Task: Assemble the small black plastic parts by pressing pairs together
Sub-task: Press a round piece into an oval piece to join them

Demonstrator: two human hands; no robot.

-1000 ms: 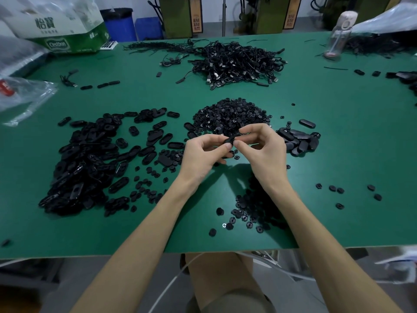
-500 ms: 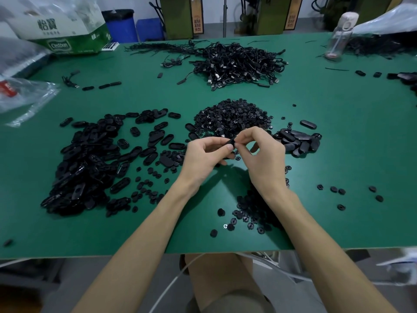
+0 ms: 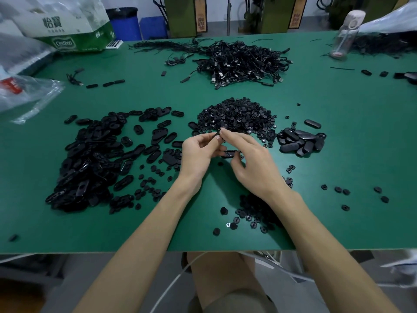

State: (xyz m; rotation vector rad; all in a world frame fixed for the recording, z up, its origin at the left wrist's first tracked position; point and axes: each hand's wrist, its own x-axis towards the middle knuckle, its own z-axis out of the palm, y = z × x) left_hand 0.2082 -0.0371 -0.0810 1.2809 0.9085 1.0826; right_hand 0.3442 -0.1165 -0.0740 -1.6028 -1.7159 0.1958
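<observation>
My left hand (image 3: 199, 154) and my right hand (image 3: 252, 163) meet above the middle of the green table (image 3: 338, 154), fingertips pinched together on a small black plastic part (image 3: 219, 133). The part is mostly hidden by my fingers. Behind my hands lies a heap of small round black parts (image 3: 237, 116). To the left spreads a big pile of oval black parts (image 3: 94, 159). A smaller stack of smooth oval pieces (image 3: 301, 141) sits to the right. More small round parts (image 3: 250, 213) lie near the front edge under my right forearm.
A tangle of black cables (image 3: 243, 62) lies at the back centre. A tissue pack (image 3: 67, 26) and clear plastic bags (image 3: 24, 93) are at the back left, a clear bottle (image 3: 345, 35) at the back right. Loose round parts (image 3: 361, 194) dot the right side.
Both hands shifted slightly forward and left toward the round-part heap. My right fingers now press down on the part from above while the left hand holds it from below.
</observation>
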